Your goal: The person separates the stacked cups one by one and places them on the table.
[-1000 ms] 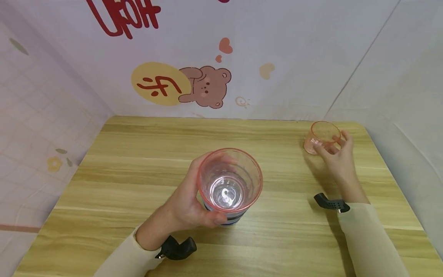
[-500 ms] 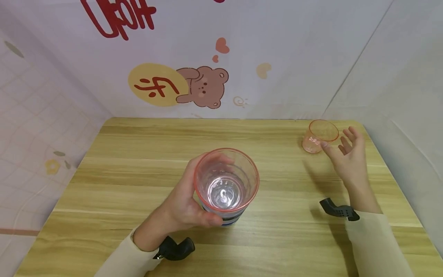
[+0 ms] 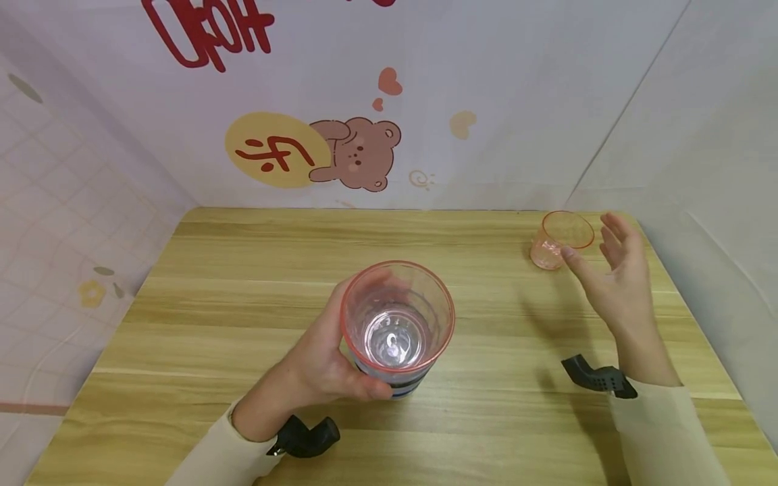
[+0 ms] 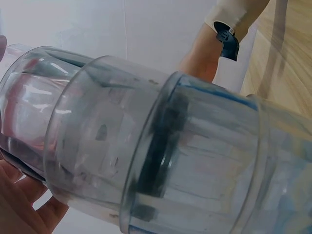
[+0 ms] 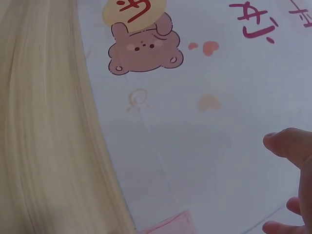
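Observation:
My left hand [image 3: 325, 368] grips a stack of clear cups [image 3: 401, 379] near the middle of the table, its thumb along the near side. The topmost cup has a pink-red rim and is hollow inside. In the left wrist view several nested cups [image 4: 107, 146] show as overlapping rings, some with blue and dark bands. A small clear orange-pink cup [image 3: 545, 253] with a red rim stands upright at the table's far right. Beside it my right hand [image 3: 616, 287] is spread, fingers loosely bent and apart from each other, thumb tip right at the cup's near side.
The wooden table [image 3: 243, 283] meets a pale back wall [image 3: 516, 81] just behind the small cup. A wall panel [image 3: 729, 189] runs along the right edge. Black wrist mounts [image 3: 304, 437] sit on both forearms.
My right hand has let go of the small orange-pink cup and drawn back to the right, its fingers opening. The left hand keeps holding the cup stack in place.

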A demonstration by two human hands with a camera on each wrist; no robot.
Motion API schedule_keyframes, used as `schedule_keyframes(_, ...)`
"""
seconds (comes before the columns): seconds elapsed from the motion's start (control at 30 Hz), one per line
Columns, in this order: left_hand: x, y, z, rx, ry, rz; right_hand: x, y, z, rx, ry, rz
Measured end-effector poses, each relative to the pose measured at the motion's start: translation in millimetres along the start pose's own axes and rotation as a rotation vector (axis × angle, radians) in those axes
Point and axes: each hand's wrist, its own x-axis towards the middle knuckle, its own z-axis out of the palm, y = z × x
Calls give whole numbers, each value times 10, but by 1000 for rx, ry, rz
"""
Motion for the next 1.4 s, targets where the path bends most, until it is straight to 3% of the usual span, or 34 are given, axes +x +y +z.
schedule_keyframes(0.4,-54,-27,-28,-14,-33,-44,-127,-187,37,-8,-11,-117)
schedule_keyframes(0.77,-82,-47,-50,-26,-73,-88,-217,-326,91,37,-47,-273)
schedule_keyframes(1.1,-93,-70,-55,-28,-93,-95,-284,-447,174,297,-98,-417)
schedule_keyframes(1.4,-79,-79,-69,-3,-106,-97,-314,-503,218,395,-159,-465)
